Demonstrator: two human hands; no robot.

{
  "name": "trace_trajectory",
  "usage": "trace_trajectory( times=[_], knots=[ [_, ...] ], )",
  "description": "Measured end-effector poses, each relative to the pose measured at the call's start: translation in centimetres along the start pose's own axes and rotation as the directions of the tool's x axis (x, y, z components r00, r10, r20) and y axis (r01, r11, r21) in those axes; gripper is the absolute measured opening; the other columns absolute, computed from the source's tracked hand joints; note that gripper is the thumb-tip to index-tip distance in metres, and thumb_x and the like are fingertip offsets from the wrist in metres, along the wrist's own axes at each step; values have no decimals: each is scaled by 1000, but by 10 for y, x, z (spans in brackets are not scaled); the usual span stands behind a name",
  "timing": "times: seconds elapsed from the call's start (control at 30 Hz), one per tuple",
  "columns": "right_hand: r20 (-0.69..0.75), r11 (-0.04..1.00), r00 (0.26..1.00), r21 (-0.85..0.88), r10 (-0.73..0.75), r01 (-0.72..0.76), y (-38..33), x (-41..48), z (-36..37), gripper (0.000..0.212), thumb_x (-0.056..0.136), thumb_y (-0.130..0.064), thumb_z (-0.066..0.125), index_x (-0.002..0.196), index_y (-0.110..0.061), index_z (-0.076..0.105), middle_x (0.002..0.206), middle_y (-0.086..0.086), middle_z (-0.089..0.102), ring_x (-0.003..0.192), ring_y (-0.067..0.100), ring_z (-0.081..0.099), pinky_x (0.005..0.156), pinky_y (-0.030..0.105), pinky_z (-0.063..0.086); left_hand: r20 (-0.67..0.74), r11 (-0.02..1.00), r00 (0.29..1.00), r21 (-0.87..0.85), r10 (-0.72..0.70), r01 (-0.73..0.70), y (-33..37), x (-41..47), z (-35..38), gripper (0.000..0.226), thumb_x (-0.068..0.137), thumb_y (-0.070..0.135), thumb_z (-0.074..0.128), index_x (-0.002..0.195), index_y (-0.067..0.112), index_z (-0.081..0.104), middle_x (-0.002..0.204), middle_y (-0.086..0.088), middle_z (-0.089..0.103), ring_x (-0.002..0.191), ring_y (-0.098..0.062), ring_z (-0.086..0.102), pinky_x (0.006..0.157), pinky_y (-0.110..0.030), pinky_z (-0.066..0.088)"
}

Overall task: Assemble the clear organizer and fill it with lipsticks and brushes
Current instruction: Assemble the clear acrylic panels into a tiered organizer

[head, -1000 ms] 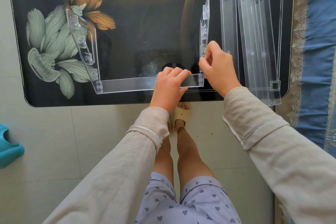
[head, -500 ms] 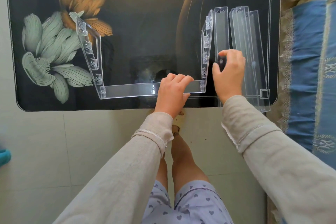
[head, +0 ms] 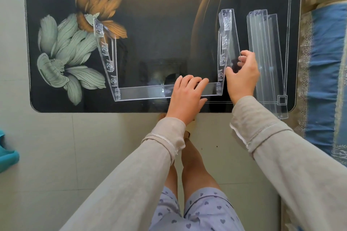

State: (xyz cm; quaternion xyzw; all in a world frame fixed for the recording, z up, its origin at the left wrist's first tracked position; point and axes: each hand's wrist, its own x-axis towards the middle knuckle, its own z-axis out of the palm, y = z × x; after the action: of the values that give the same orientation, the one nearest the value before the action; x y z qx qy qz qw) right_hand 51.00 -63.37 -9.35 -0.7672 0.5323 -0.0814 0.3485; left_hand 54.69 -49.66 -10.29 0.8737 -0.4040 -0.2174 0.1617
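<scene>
Organizer frame (head: 163, 93) stands near the front edge of the table (head: 169, 24), right of centre: two slotted side walls joined by a front rail. Left hand (head: 185, 95) grips that rail, fingers curled over it. Right hand (head: 242, 78) pinches a clear panel (head: 233, 43), tilted, just outside the right wall. Spare panels (head: 266, 52) lie stacked along the table's right edge, overhanging the front.

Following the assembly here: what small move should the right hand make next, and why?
Probably swing the clear strip into the frame, lining its ends up with the side panels' slots. The right hand grips it just outside the right side panel, the left hand holds the front bar, and nothing else spans the panels yet.
</scene>
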Motion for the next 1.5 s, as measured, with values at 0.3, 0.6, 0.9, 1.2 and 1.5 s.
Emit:
trace_trajectory(
  times=[0.3,0.6,0.9,1.2,1.5],
  knots=[
    [-81,890,996,456,40,1,-38,-49,-44,47,78,-4,63,123,-9,49,105,-2,57,93,8,57,69,2,46,-215,905,884,-197,-415,377,-48,-55,-43,35,87,13,55,122,9,56,128,-10,57,127,-27,44,112,-43,28],
    [444,926,815,124,-372,356,-70,-89,5,37,74,-3,66,109,-11,57,100,-5,50,84,7,48,70,8,46,-390,752,646,-414,-656,514,-87,-64,-64,38,83,3,54,121,2,54,122,-16,58,117,-32,49,101,-42,38],
    [569,658,621,-176,-539,732,-84,-73,38,47,82,-36,64,125,-20,54,100,4,65,92,23,49,69,31,46,-386,679,579,-570,-718,463,-102,-59,-67,42,82,0,57,123,2,50,122,-17,52,114,-26,51,97,-24,40],
    [633,592,561,-194,-533,782,-94,-69,51,44,83,-33,63,125,-20,56,116,6,64,103,26,54,85,34,44,-157,501,544,-651,-824,570,-118,-54,-58,43,89,-6,39,128,7,51,125,-12,59,118,-23,52,88,-12,34],
    [639,607,584,-221,-501,764,-91,-68,60,44,83,-30,65,124,-19,56,116,8,64,104,27,54,86,36,44,-155,496,549,-670,-821,552,-123,-53,-57,41,91,-4,39,127,7,54,122,-13,62,115,-23,56,91,-20,41]
  ],
)
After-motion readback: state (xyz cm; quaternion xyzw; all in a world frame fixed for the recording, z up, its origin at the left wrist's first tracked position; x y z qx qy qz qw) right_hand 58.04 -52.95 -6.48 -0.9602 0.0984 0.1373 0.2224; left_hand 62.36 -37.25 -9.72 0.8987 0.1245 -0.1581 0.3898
